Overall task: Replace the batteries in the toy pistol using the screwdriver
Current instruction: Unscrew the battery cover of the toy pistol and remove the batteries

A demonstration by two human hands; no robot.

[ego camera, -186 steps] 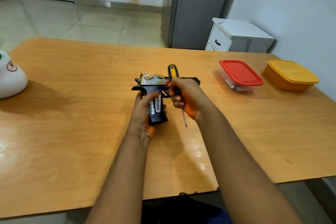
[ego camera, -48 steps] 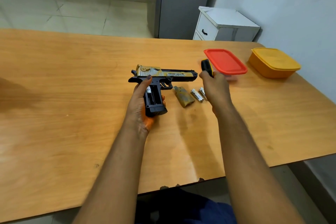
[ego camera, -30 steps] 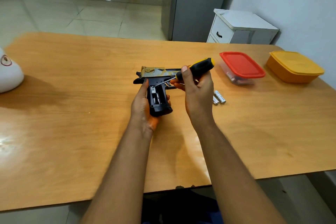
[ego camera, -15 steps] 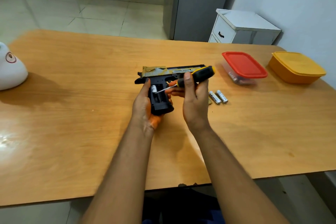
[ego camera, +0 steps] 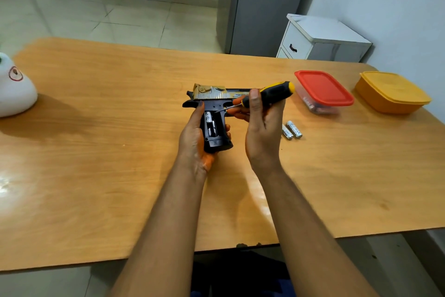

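The black and gold toy pistol (ego camera: 212, 99) lies on its side at the table's middle, its grip pointing toward me. My left hand (ego camera: 193, 139) clasps that grip. The battery compartment (ego camera: 211, 125) is uncovered, with a battery showing at its top. My right hand (ego camera: 261, 133) holds the black and yellow screwdriver (ego camera: 269, 95), handle up to the right, metal tip at the upper end of the compartment. Two loose batteries (ego camera: 291, 130) lie on the table just right of my right hand. The compartment cover is hidden from view.
A clear box with a red lid (ego camera: 322, 88) and an orange lidded box (ego camera: 391, 92) stand at the right rear of the wooden table (ego camera: 96, 152). A white rounded object (ego camera: 13, 89) sits at the left edge. A white cabinet (ego camera: 320, 39) is beyond the table.
My right hand set two batteries and the cover on the table, then brought the screwdriver back. In the last half second the tip stays at the compartment's top; little else moved.
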